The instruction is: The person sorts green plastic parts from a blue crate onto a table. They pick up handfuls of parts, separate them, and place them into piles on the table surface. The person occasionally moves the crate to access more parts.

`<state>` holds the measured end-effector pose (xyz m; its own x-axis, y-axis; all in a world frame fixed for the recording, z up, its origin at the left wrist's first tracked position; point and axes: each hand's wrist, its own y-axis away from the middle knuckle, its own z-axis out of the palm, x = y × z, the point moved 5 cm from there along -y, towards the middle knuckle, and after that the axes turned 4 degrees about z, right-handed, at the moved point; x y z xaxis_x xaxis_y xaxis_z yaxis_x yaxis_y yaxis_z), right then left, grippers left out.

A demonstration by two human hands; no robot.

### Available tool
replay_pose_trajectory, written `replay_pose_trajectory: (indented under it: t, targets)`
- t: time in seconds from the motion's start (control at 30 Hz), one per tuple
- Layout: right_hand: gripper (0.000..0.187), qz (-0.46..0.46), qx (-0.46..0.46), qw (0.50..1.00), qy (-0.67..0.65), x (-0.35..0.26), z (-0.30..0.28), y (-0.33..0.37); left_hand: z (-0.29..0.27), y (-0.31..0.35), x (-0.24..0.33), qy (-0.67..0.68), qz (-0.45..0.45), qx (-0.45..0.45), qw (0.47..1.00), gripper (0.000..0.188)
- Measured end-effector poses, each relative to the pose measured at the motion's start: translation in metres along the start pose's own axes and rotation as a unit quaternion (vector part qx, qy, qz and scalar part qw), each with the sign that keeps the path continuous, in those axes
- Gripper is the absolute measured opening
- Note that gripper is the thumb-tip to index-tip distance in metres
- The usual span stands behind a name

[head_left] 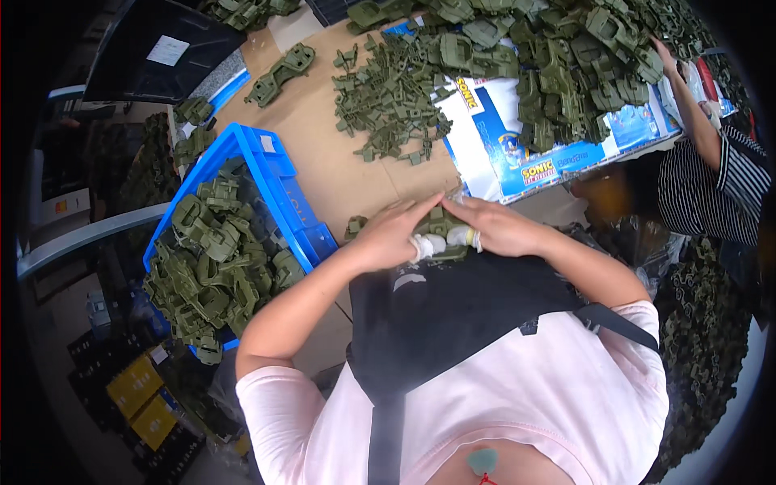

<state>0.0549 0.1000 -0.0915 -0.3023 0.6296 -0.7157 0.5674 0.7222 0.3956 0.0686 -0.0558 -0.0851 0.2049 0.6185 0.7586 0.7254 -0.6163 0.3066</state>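
An olive-green moulded plastic part (pixel 439 220) is at the near edge of the cardboard-covered table, right in front of my black apron (pixel 453 299). My left hand (pixel 390 236) is closed on its left side and my right hand (pixel 511 229) on its right side. White wrapping covers both thumbs, which press on the near side of the part. My index fingers reach forward and nearly meet over it. The hands hide much of its shape. Past my fingertips lies a loose pile of small green plastic pieces (pixel 388 105).
To the left, a blue crate (pixel 279 174) holds several larger green parts (pixel 214 250). One long green part (pixel 279 77) lies alone on the cardboard (pixel 323 153). More parts (pixel 566 81) are heaped on printed blue-and-white card. At the right, a co-worker's arm (pixel 695 105) reaches to that heap.
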Motion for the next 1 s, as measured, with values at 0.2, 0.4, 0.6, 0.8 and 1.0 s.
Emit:
replay_pose_trajectory:
  t: [0.2, 0.4, 0.6, 0.8, 1.0]
  targets:
    - [0.049, 0.032, 0.012, 0.996, -0.085, 0.004, 0.005, -0.004, 0.0, 0.0, 0.002, -0.001, -0.037, -0.045, 0.998, 0.076]
    - [0.055, -0.001, 0.055, 0.986, -0.156, 0.015, -0.03, 0.008, -0.06, 0.025, 0.021, -0.045, 0.012, 0.093, 0.995, 0.083]
    - [0.069, 0.025, 0.06, 0.996, -0.063, 0.027, -0.033, 0.016, -0.016, 0.051, -0.03, 0.334, -0.056, 0.148, 0.929, 0.083]
    - [0.07, -0.144, 0.142, 0.979, 0.0, -0.072, -0.027, -0.025, -0.009, 0.047, -0.018, 0.238, -0.049, 0.194, 0.951, 0.077]
    - [0.08, -0.209, 0.013, 0.971, -0.117, -0.061, -0.03, -0.038, -0.007, 0.05, -0.01, 0.152, -0.036, 0.229, 0.961, 0.072]
